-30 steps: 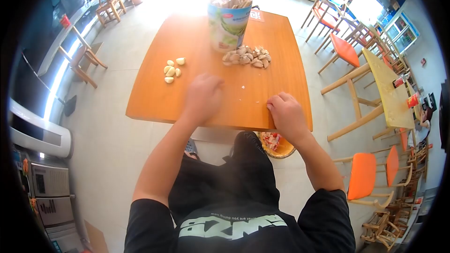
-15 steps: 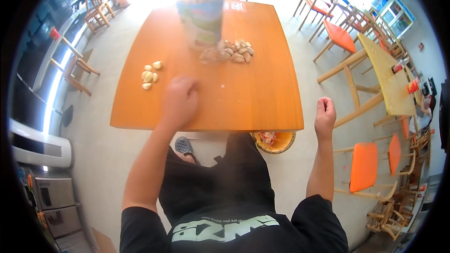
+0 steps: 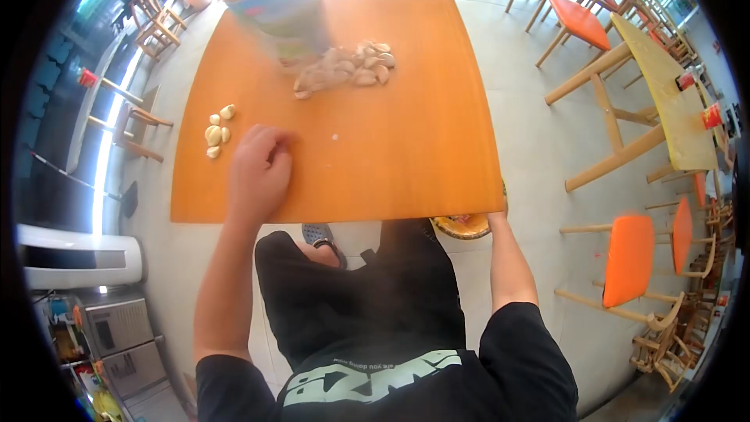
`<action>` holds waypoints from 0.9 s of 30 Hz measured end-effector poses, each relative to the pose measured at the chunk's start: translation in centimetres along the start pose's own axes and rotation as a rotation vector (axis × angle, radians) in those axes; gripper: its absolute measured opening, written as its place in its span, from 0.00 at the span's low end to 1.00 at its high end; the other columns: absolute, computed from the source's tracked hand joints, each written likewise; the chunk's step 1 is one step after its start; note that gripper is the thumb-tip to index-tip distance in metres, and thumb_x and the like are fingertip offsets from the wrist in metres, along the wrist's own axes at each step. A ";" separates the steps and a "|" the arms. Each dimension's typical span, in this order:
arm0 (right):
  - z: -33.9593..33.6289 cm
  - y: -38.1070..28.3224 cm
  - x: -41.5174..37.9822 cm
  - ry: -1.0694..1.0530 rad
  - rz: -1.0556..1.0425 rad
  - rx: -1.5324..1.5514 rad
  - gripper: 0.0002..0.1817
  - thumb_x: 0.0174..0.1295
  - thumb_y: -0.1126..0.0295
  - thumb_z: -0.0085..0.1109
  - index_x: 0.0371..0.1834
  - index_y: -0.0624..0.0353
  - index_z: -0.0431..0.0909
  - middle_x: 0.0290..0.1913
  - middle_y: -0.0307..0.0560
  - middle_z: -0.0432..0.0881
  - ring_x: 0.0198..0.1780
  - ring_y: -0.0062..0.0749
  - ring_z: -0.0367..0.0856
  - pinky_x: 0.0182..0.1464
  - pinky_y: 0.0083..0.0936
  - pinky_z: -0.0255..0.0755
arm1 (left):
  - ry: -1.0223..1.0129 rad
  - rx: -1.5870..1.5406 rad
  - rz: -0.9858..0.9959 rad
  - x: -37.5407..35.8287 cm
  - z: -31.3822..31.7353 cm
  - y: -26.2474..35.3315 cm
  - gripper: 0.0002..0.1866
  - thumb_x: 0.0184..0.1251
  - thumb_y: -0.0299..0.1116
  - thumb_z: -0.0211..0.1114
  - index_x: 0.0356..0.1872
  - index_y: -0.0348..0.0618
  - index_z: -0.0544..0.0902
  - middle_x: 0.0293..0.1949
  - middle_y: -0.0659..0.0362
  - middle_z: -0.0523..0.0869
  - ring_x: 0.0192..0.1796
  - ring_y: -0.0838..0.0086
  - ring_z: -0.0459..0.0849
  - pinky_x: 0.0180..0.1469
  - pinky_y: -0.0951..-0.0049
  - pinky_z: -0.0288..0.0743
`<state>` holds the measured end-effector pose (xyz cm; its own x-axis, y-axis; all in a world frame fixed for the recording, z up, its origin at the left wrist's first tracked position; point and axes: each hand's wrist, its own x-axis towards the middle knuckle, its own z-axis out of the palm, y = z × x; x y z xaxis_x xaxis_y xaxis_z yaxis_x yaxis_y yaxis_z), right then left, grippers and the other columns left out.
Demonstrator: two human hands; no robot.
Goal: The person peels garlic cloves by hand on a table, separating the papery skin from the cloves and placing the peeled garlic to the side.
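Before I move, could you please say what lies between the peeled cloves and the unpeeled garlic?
In the head view, bare tabletop separates the peeled cloves from the unpeeled garlic.

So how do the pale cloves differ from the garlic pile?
The pale cloves look creamy and peeled; the garlic pile looks duller, brownish, skins apparently on. The pale cloves are few, at the left; the garlic pile holds many more, nearer the middle. Both lie on the table.

Orange chairs (image 3: 627,259) stand near a yellow table (image 3: 661,98).
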<state>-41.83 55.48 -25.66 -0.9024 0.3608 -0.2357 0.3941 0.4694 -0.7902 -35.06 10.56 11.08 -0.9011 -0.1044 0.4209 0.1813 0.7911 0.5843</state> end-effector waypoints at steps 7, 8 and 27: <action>-6.4 -4.4 3.2 0.190 -0.134 0.350 0.08 0.71 0.67 0.58 0.39 0.61 0.79 0.25 0.35 0.77 0.23 0.17 0.73 0.23 0.20 0.67 | 0.049 0.066 0.166 -0.2 0.1 -1.3 0.06 0.64 0.22 0.63 0.38 0.34 0.86 0.31 0.51 0.83 0.35 0.62 0.82 0.38 0.67 0.76; -9.0 -7.7 2.9 0.202 -0.152 0.461 0.08 0.72 0.67 0.57 0.41 0.61 0.78 0.26 0.34 0.76 0.23 0.17 0.71 0.24 0.20 0.67 | 0.069 0.065 0.170 -0.2 0.0 -1.0 0.06 0.64 0.22 0.63 0.38 0.34 0.86 0.31 0.51 0.83 0.35 0.62 0.82 0.38 0.67 0.76; -0.8 -43.7 -11.3 -0.047 -1.039 -0.433 0.10 0.64 0.72 0.58 0.46 0.57 0.84 0.48 0.49 0.83 0.53 0.46 0.81 0.56 0.36 0.75 | 0.167 -0.051 0.171 -0.8 0.0 -1.7 0.07 0.64 0.29 0.64 0.33 0.39 0.88 0.32 0.49 0.85 0.41 0.54 0.84 0.45 0.56 0.78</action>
<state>-48.68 31.54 12.05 -0.8303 -0.3941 0.3941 -0.5330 0.7680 -0.3551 -34.69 9.34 9.75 -0.7789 -0.0734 0.6229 0.3486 0.7749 0.5272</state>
